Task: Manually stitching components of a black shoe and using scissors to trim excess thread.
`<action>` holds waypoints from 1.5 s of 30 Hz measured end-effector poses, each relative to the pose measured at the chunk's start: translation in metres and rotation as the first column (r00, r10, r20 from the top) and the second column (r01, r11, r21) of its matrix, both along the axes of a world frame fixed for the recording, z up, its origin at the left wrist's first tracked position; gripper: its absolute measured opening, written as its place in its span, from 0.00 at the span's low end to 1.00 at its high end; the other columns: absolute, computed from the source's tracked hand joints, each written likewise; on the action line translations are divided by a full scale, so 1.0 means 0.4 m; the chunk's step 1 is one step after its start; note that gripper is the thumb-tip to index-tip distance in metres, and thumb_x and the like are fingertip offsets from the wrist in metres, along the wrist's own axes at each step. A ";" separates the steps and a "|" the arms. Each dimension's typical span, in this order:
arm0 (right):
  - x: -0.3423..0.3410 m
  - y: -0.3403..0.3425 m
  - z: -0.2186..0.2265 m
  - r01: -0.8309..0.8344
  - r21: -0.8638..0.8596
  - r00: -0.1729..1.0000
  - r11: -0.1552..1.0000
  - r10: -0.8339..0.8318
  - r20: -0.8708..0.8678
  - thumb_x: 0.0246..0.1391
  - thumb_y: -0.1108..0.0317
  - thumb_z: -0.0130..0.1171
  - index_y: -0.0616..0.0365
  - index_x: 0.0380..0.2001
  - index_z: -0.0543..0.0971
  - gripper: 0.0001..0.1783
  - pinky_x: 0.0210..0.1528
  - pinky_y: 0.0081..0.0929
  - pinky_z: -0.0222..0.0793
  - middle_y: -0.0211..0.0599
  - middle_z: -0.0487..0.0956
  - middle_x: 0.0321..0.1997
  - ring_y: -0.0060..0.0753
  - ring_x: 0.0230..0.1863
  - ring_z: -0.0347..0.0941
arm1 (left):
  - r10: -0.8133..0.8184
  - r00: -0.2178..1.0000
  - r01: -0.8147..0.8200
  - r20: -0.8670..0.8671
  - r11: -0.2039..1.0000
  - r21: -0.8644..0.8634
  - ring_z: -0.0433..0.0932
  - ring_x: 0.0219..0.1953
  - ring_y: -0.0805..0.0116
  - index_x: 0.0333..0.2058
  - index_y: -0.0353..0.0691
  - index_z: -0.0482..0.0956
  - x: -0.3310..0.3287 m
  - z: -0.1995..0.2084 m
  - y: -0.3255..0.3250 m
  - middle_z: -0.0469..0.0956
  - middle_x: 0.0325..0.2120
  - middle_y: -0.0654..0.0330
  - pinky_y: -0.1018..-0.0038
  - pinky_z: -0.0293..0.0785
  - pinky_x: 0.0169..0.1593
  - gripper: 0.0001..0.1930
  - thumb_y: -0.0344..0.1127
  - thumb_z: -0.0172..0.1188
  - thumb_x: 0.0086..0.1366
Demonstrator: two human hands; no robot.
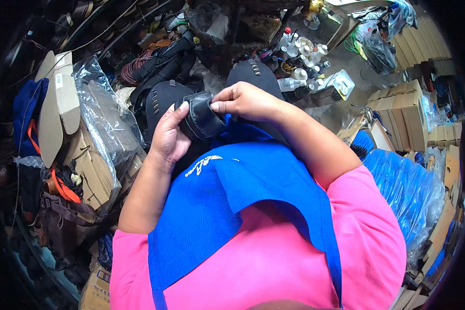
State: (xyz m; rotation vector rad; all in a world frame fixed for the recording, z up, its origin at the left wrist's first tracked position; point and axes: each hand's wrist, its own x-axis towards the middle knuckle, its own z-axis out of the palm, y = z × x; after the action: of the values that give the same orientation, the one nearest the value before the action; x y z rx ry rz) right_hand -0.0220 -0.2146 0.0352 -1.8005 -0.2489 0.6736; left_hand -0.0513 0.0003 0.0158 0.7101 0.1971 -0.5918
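Above my lap, both my hands are on a small black leather-like piece with a curved, pouch-like shape and a shiny surface. My left hand is closed on its left side, the thumb lying over the top edge. From the right, my right hand pinches its upper right edge between thumb and fingers. The underside of the piece is hidden. Beneath it are my knees in dark trousers, and a blue apron covers my front.
Several bottles stand on the floor ahead, beside a square tin. Stacked cardboard and a blue plastic-wrapped bundle lie to the right. At left are a clear plastic bag, cardboard pieces and an orange strap.
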 end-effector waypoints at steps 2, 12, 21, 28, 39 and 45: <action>0.009 -0.017 0.001 -0.076 0.054 0.991 0.996 0.081 -0.106 0.55 0.64 0.61 0.62 0.41 0.81 0.14 0.32 0.18 0.66 0.23 0.79 0.28 0.13 0.27 0.69 | -0.013 1.000 0.012 0.024 0.999 0.031 0.78 0.44 0.63 0.45 0.36 0.72 -0.004 -0.006 -0.003 0.78 0.42 0.55 0.63 0.73 0.53 0.12 0.34 0.55 0.66; 0.033 -0.069 0.107 -0.239 -0.174 0.971 0.955 0.232 -0.059 0.56 0.63 0.59 0.59 0.33 0.80 0.10 0.38 0.27 0.69 0.32 0.80 0.26 0.23 0.31 0.75 | -0.114 0.993 0.111 0.021 0.989 0.097 0.78 0.42 0.67 0.44 0.36 0.72 -0.004 -0.002 -0.032 0.79 0.40 0.57 0.67 0.73 0.51 0.11 0.33 0.55 0.65; 0.051 -0.093 0.196 -0.186 -0.877 0.773 0.444 0.617 0.148 0.49 0.65 0.58 0.53 0.33 0.81 0.09 0.39 0.39 0.72 0.43 0.80 0.29 0.47 0.35 0.78 | -0.648 0.614 -0.426 0.452 0.210 0.880 0.78 0.35 0.54 0.35 0.33 0.76 0.054 0.103 -0.075 0.77 0.31 0.49 0.66 0.73 0.41 0.17 0.39 0.68 0.53; 0.067 -0.116 0.168 -0.185 -0.708 0.862 0.682 0.458 0.216 0.47 0.64 0.62 0.55 0.34 0.81 0.10 0.38 0.37 0.72 0.46 0.80 0.28 0.45 0.33 0.79 | -0.860 0.458 0.104 0.225 0.303 0.947 0.77 0.32 0.73 0.32 0.31 0.81 0.170 0.062 -0.192 0.80 0.31 0.56 0.74 0.73 0.37 0.12 0.32 0.69 0.51; 0.352 -0.286 0.258 0.693 -0.184 0.305 0.697 -0.051 0.951 0.51 0.60 0.58 0.59 0.34 0.81 0.14 0.50 0.39 0.69 0.52 0.79 0.38 0.49 0.46 0.75 | -0.806 0.390 -0.216 0.446 0.390 0.895 0.79 0.30 0.63 0.30 0.34 0.82 0.160 0.084 -0.192 0.78 0.26 0.55 0.71 0.74 0.35 0.09 0.31 0.67 0.51; 0.546 -0.332 0.284 0.558 -0.728 0.764 0.399 0.096 0.638 0.47 0.55 0.62 0.56 0.36 0.83 0.18 0.43 0.38 0.73 0.46 0.82 0.36 0.46 0.39 0.79 | -0.874 0.277 -0.332 0.399 0.302 0.893 0.78 0.32 0.52 0.31 0.36 0.80 0.168 0.109 -0.193 0.77 0.28 0.49 0.65 0.75 0.37 0.08 0.32 0.65 0.53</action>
State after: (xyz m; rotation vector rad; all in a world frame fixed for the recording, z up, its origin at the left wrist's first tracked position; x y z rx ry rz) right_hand 0.1964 -0.3473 0.1490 -3.0483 0.0229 -0.1315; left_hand 0.0159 -0.0769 0.0595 2.2689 -0.9524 -0.3452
